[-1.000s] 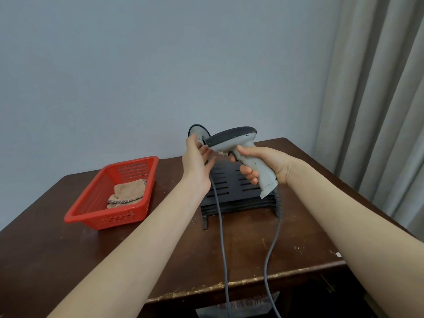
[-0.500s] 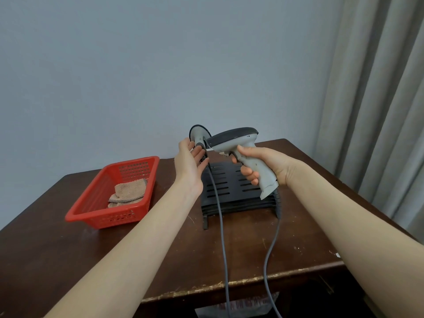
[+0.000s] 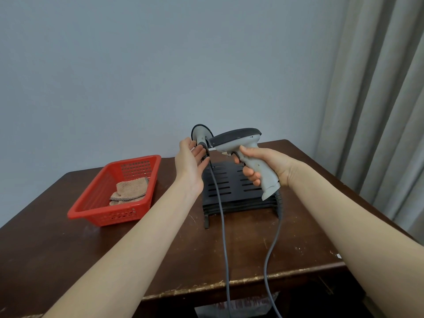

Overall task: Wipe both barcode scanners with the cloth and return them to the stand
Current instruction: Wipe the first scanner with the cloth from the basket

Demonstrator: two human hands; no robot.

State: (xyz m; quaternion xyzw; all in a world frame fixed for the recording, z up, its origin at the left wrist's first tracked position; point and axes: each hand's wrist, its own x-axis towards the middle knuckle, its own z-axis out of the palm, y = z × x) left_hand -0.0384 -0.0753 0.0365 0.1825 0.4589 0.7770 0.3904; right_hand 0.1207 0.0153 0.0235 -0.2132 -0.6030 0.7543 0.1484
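My right hand (image 3: 266, 167) grips the handle of a grey barcode scanner (image 3: 238, 138) with a dark top, held in the air above the black slotted stand (image 3: 229, 187). A second grey scanner (image 3: 200, 134) stands upright at the stand's back left, partly hidden behind the first. My left hand (image 3: 191, 160) is beside it with straight fingers, fingertips at its dark lower part. A tan cloth (image 3: 130, 188) lies in the red basket (image 3: 96, 212) at the left.
Two grey cables (image 3: 223, 237) run from the scanners over the dark wooden table (image 3: 46, 249) and hang off its front edge. Grey curtains (image 3: 378, 111) hang at the right, a plain wall behind.
My left hand has drawn a little left and back from the held scanner's nose toward the standing scanner. My right hand keeps the scanner nearly still.
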